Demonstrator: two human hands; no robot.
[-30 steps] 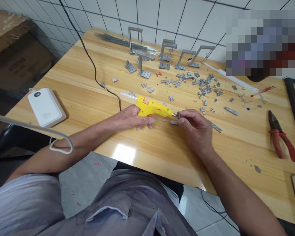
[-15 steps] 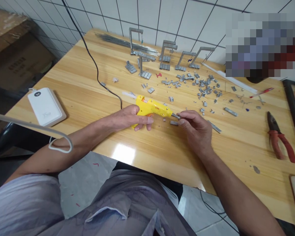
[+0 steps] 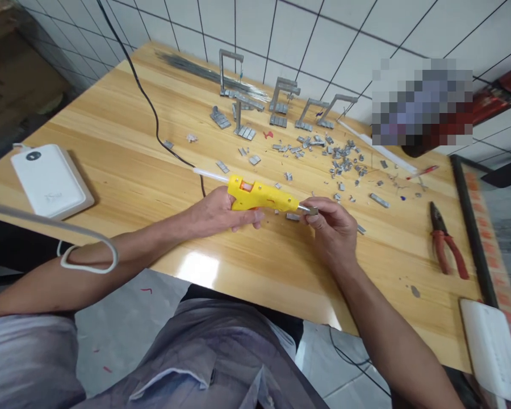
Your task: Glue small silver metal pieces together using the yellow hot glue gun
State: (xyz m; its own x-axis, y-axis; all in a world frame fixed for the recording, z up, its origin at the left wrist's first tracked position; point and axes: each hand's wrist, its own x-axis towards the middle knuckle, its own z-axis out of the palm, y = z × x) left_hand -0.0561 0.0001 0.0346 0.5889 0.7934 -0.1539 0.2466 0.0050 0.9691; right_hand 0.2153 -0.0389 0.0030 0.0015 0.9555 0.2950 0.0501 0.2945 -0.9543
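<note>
My left hand (image 3: 225,213) is wrapped round the handle of a yellow glue gun (image 3: 262,196), with a clear glue stick (image 3: 210,174) poking out of its back end. The gun's metal nozzle points right and meets a small grey metal piece (image 3: 311,211). That piece is pinched between the thumb and fingers of my right hand (image 3: 334,227), above the wooden table. Just below the nozzle another grey piece (image 3: 293,217) lies on the wood.
Grey frames (image 3: 237,113) stand at the back beside thin rods (image 3: 196,69). Scattered metal bits (image 3: 344,156) lie right of centre. Red-handled pliers (image 3: 445,244) are at the right, a white power bank (image 3: 51,182) at the left. A black cable (image 3: 147,102) crosses the table.
The camera view has shifted to the right. The grey piece in my right hand has turned and shows more clearly at the nozzle. My left hand still grips the glue gun.
</note>
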